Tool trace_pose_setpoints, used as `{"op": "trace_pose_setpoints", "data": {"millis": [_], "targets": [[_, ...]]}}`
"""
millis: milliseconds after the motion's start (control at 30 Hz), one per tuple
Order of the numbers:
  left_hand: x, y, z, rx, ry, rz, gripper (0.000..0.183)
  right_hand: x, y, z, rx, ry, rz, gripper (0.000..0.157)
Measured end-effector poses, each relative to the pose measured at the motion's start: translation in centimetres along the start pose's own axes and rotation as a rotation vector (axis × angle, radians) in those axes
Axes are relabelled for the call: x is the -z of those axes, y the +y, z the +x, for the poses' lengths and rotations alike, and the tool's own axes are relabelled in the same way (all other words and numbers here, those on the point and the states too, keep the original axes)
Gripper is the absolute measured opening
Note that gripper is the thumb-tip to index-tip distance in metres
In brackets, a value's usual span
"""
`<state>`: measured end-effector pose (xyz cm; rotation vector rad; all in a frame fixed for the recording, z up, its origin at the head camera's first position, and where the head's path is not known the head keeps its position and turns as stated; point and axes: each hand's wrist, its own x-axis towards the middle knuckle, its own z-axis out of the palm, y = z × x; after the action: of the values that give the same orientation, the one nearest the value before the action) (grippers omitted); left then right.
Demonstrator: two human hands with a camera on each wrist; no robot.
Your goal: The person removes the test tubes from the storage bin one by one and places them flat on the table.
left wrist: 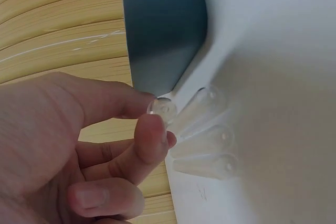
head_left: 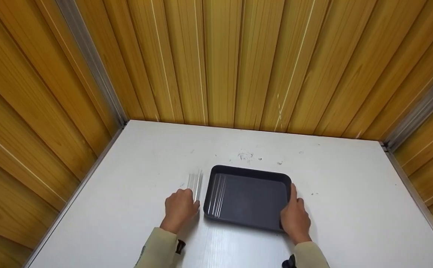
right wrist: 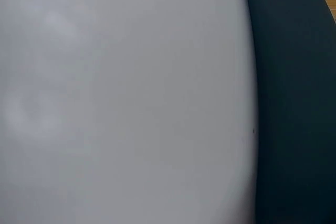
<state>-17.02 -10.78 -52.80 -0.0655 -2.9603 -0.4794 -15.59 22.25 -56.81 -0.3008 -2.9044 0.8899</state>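
Observation:
Between thumb and fingertip, my left hand (head_left: 179, 208) pinches a clear test tube (left wrist: 165, 107), its rounded end toward the left wrist camera. Three more clear test tubes (left wrist: 207, 139) lie fanned on the table beside that hand. A dark grey rectangular tray (head_left: 252, 201) is just to the right. Along its left end, several clear tubes (head_left: 217, 195) lie side by side. My right hand (head_left: 296, 219) holds the tray's right wall, thumb at the rim and fingers along the outside. Only the tray's dark outer side (right wrist: 294, 98) shows in the right wrist view, without the hand.
The white table (head_left: 127, 208) carries small scuffs and dark marks behind the tray. Yellow wood-look panels (head_left: 220, 67) rise along its back and both sides, with metal posts (head_left: 93, 63) at the corners.

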Motion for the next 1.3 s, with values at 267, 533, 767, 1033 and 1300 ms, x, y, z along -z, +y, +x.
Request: {"op": "trace_pose_setpoints", "data": {"millis": [267,533,767,1033,1300], "targets": [[-0.32,-0.71,0.3,0.013,-0.019,0.015,0.026,-0.02,-0.1,-0.11,0.011,0.026,-0.006,0.065],[-0.52,-0.57,0.45,0.037,-0.039,0.009,0.023,-0.06,-0.04,-0.05,0.011,0.032,-0.011,0.065],[-0.49,-0.42,0.39,0.038,-0.039,0.014,0.024,-0.12,0.04,-0.01,0.007,0.024,-0.004,0.064],[-0.61,-0.43,0.53,0.047,-0.057,0.031,0.027,-0.07,-0.06,0.0,0.004,0.025,-0.01,0.064],[-0.46,-0.17,0.45,0.034,-0.047,0.015,0.029,-0.13,0.06,0.0,0.016,0.024,-0.005,0.066]]}}
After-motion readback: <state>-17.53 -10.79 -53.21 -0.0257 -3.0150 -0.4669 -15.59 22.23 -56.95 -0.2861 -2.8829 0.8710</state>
